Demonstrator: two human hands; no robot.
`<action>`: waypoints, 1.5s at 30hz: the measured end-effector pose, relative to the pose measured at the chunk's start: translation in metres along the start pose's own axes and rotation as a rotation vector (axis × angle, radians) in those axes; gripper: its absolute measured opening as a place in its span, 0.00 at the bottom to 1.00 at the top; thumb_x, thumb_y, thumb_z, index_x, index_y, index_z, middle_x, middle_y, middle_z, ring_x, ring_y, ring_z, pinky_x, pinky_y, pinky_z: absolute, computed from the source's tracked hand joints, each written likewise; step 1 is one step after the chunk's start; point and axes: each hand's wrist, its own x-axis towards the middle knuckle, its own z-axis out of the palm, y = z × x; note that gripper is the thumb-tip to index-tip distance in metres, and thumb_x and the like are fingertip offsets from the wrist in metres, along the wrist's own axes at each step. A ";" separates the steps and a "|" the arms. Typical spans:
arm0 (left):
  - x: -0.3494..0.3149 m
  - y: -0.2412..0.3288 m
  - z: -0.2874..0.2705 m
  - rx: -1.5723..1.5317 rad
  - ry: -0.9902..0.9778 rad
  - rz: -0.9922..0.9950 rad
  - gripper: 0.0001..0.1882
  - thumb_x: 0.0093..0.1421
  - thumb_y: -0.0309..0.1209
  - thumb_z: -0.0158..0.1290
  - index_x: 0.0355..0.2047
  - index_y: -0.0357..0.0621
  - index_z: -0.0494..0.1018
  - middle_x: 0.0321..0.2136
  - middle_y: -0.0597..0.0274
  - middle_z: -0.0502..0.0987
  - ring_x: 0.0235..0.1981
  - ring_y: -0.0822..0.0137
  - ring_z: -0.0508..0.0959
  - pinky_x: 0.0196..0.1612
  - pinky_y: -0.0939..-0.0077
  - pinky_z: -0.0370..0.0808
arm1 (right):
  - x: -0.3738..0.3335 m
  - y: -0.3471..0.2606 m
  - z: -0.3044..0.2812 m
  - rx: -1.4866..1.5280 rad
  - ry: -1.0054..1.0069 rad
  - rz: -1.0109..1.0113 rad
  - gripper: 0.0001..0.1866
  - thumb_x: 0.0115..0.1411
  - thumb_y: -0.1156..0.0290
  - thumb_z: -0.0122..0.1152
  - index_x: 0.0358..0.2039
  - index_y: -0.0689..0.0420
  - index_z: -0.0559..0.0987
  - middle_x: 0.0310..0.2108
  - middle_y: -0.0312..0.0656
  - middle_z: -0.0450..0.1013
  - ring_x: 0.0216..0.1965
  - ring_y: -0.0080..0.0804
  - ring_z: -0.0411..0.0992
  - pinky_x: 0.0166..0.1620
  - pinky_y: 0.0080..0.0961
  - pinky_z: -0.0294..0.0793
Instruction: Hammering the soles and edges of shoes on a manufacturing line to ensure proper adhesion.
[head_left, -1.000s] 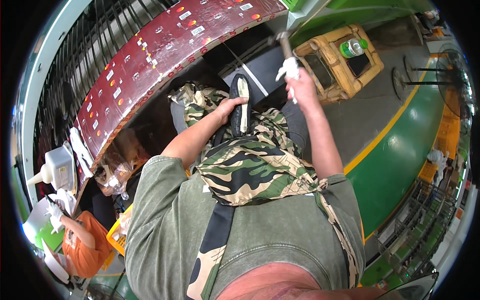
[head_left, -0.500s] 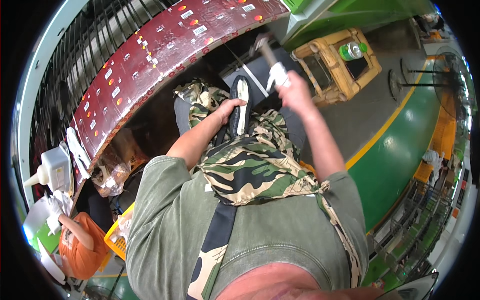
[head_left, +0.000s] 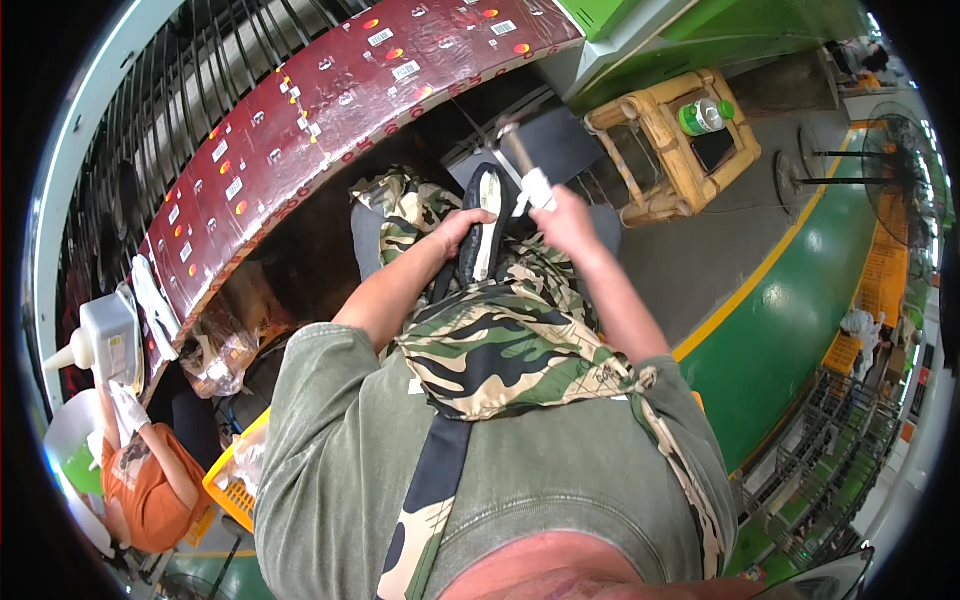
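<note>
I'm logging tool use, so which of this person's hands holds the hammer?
The right hand grips the hammer at its white-wrapped end; the left hand holds a black shoe-shaped piece instead.

Bottle [head_left: 701, 117] on bamboo stool [head_left: 668, 150]

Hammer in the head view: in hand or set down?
In hand: the right hand is closed around the handle of the hammer, whose shaft and blurred head project beyond the fingers.
</note>
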 end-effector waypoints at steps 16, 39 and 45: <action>-0.007 0.003 0.001 -0.016 0.023 -0.005 0.22 0.50 0.37 0.63 0.41 0.34 0.77 0.31 0.52 0.82 0.27 0.56 0.82 0.37 0.61 0.81 | -0.024 -0.006 0.021 0.248 -0.073 0.238 0.11 0.59 0.74 0.60 0.41 0.64 0.74 0.25 0.47 0.76 0.18 0.33 0.76 0.22 0.31 0.76; -0.003 0.000 -0.010 0.001 0.015 -0.026 0.22 0.50 0.37 0.63 0.41 0.33 0.77 0.30 0.50 0.82 0.27 0.56 0.82 0.36 0.60 0.81 | -0.024 -0.120 -0.134 0.791 0.499 -0.534 0.05 0.66 0.75 0.55 0.40 0.62 0.71 0.25 0.40 0.73 0.20 0.26 0.72 0.25 0.24 0.73; 0.004 0.009 0.002 0.054 -0.006 -0.054 0.22 0.50 0.37 0.63 0.40 0.33 0.78 0.30 0.51 0.82 0.28 0.56 0.83 0.37 0.60 0.81 | 0.004 0.007 0.016 0.471 0.442 -0.301 0.13 0.60 0.79 0.53 0.47 0.63 0.73 0.25 0.43 0.76 0.25 0.31 0.75 0.31 0.31 0.75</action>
